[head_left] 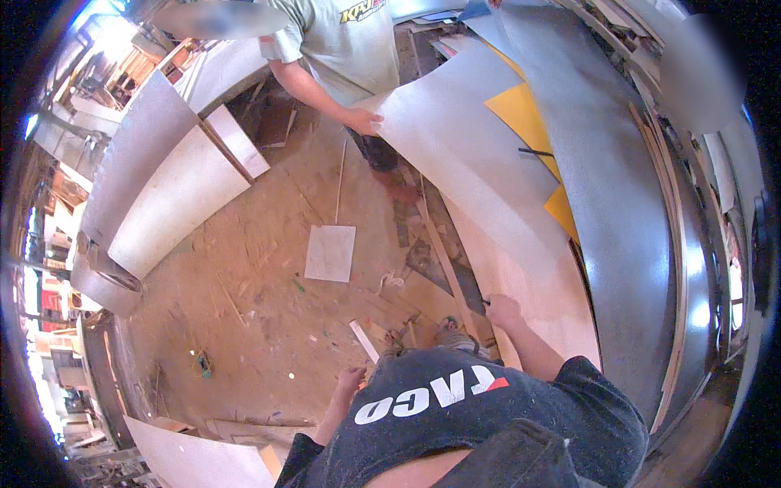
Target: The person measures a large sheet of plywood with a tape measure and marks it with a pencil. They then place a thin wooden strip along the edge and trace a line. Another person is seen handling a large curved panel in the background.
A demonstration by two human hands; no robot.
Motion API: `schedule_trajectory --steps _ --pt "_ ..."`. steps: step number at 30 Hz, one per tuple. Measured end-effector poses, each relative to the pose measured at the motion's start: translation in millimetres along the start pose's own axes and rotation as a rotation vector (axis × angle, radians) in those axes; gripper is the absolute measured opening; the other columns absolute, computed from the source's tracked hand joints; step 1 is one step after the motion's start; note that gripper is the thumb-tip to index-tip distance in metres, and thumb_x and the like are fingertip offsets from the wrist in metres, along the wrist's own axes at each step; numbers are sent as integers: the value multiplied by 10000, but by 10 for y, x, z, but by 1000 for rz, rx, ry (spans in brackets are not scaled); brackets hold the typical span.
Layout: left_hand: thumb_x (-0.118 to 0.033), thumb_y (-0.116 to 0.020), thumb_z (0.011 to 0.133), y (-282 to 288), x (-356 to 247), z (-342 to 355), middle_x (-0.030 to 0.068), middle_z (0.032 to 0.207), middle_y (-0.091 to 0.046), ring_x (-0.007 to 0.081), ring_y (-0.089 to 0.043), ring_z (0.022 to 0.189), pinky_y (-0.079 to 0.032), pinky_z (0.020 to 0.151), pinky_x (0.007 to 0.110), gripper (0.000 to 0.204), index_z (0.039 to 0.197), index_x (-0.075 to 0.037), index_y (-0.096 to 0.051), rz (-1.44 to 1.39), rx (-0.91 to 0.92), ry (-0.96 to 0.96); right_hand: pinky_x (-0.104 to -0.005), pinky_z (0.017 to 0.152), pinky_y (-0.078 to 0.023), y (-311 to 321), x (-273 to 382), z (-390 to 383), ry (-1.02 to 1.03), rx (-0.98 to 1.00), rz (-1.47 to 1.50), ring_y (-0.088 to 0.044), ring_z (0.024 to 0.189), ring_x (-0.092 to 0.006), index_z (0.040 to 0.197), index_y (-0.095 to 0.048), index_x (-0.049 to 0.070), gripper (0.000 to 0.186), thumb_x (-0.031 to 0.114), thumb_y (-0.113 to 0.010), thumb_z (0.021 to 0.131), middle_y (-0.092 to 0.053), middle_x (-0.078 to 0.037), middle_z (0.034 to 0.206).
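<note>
My right hand [504, 310] is closed at the near left edge of a long, pale, glossy sheet [464, 122]. A small dark piece sticks out past its fingers, too small to name. Low beside my body, my left hand [351, 379] hangs with its fingers curled in and nothing visible in them. A narrow white strip [364, 341] lies just beyond it on the floor. Across from me, a co-worker's hand [366, 122] holds the far left edge of the pale sheet, which bends up there. Under the sheet shows a light wood-coloured board [480, 236].
Yellow sheet pieces [522, 118] and a large grey sheet [602, 203] lie to the right, with long wooden strips [671, 220] beyond. A square white board [329, 253] and a thin stick [340, 183] are on the dirty floor. Large panels [175, 195] lean at the left.
</note>
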State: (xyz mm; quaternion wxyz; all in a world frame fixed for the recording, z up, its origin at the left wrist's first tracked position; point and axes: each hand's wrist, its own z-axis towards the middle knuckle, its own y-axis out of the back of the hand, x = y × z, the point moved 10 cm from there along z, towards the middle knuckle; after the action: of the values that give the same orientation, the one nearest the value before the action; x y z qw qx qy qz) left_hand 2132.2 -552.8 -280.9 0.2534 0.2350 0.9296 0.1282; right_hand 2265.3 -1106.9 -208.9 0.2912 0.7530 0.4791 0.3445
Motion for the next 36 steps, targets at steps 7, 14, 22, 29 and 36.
schedule_trajectory --steps 7,14,22,29,36 --pt "-474 -721 927 -225 873 -17 127 994 -768 238 -714 844 -567 745 410 513 1181 -29 -752 -97 -104 -4 -507 930 -547 -619 458 -399 232 261 178 -686 1090 -434 1265 -718 137 568 570 -473 991 -718 -220 1206" --pt "-521 -737 844 -28 431 -5 165 859 -756 290 -728 779 -565 722 435 529 959 -7 -781 -65 -245 -15 -542 792 -551 -1601 -368 431 212 326 172 -700 920 -448 1130 -731 63 635 614 -450 989 -731 -240 955" --pt "-436 -774 872 -325 623 -125 140 928 -770 241 -737 843 -570 772 384 497 1087 12 -768 22 -214 83 -488 710 -564 -1365 -208 742 125 339 189 -700 824 -383 1082 -734 53 492 491 -540 969 -719 -192 893" --pt "-364 -708 880 -434 794 -503 111 883 -724 221 -693 812 -535 746 363 386 1025 -7 -739 -117 -113 98 -440 638 -575 -1338 -258 793 112 292 272 -700 740 -327 1041 -737 45 370 383 -619 951 -709 -150 840" --pt "-291 -642 889 -125 -208 -1369 82 838 -678 201 -650 780 -500 719 341 284 963 -26 -709 -589 59 18 -377 554 -578 -1454 -567 368 -83 136 551 -699 663 -258 1011 -738 26 274 283 -683 934 -704 -106 794"
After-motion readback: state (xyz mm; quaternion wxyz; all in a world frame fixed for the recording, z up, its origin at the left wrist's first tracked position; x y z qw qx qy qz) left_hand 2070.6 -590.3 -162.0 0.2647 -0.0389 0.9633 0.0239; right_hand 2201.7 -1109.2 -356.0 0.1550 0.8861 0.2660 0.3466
